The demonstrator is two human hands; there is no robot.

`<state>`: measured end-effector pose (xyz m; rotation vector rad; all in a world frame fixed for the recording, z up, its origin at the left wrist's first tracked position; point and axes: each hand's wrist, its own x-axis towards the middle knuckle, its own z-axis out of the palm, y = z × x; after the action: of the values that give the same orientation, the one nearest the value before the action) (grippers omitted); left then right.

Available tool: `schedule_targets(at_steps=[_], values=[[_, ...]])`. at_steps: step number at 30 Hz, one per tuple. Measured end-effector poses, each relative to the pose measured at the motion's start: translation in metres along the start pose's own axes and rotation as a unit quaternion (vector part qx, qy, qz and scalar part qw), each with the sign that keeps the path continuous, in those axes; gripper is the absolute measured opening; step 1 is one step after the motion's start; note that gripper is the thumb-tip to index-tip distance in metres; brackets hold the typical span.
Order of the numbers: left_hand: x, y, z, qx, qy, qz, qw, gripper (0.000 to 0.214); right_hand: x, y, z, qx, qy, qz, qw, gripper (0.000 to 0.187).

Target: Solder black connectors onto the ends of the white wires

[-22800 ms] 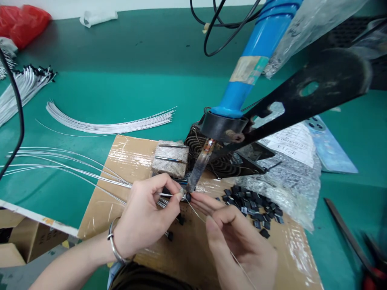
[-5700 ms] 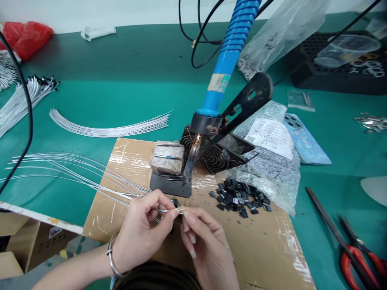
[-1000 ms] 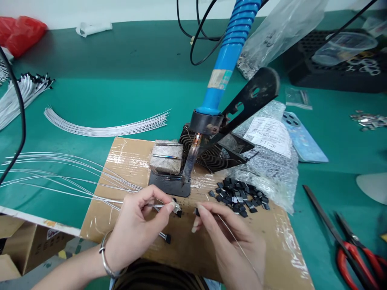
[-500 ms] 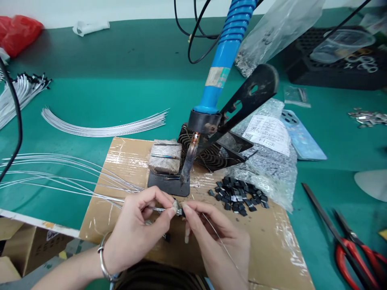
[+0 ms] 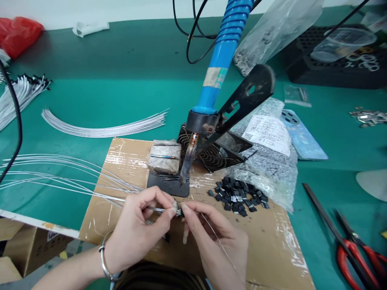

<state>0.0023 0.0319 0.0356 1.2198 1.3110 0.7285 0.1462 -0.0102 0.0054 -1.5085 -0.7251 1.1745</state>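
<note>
Head view: silver wire (image 5: 117, 199) is pinched by left hand (image 5: 136, 233); thin wire (image 5: 211, 229) is pinched by right hand (image 5: 222, 247), near soldering iron (image 5: 189, 161).

my left hand (image 5: 136, 233) and right hand (image 5: 216, 241) meet over a cardboard sheet (image 5: 260, 249). loose wires (image 5: 75, 173) fan out left of my left hand, a heap of small flat pieces (image 5: 237, 197) lies ahead of my right, a soldering iron (image 5: 214, 76) stands straight ahead, and scissors (image 5: 353, 257) lie farther right.
</note>
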Motion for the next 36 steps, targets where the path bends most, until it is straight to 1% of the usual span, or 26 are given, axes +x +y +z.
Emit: schedule_targets(at_steps=[6, 12, 27, 30, 33, 35, 36], values=[[0.000, -0.001, 0.001, -0.009, 0.006, -0.001, 1.000, 0.012, -0.001, 0.000, 0.000, -0.001, 0.002, -0.001, 1.000, 0.016], [0.000, -0.002, -0.001, 0.009, -0.001, -0.009, 1.000, 0.012, 0.001, 0.003, -0.001, -0.007, -0.002, -0.011, 1.000, 0.018], [0.003, -0.001, -0.002, 0.008, -0.015, -0.017, 1.000, 0.012, 0.001, 0.005, -0.002, -0.001, -0.006, -0.001, 1.000, 0.019], [0.005, -0.002, -0.001, 0.008, -0.016, -0.015, 1.000, 0.011, 0.001, 0.009, -0.004, -0.026, -0.014, -0.029, 0.999, 0.020], [0.008, -0.002, 0.000, 0.011, -0.007, -0.010, 1.000, 0.011, 0.001, 0.013, -0.008, -0.042, -0.020, -0.080, 0.996, 0.036], [0.009, -0.003, 0.001, 0.012, 0.001, -0.004, 1.000, 0.011, -0.001, 0.015, -0.009, -0.049, -0.013, -0.083, 0.995, 0.039], [0.010, -0.003, 0.001, 0.013, 0.004, 0.000, 1.000, 0.011, -0.002, 0.015, -0.010, -0.058, -0.004, -0.076, 0.995, 0.036]])
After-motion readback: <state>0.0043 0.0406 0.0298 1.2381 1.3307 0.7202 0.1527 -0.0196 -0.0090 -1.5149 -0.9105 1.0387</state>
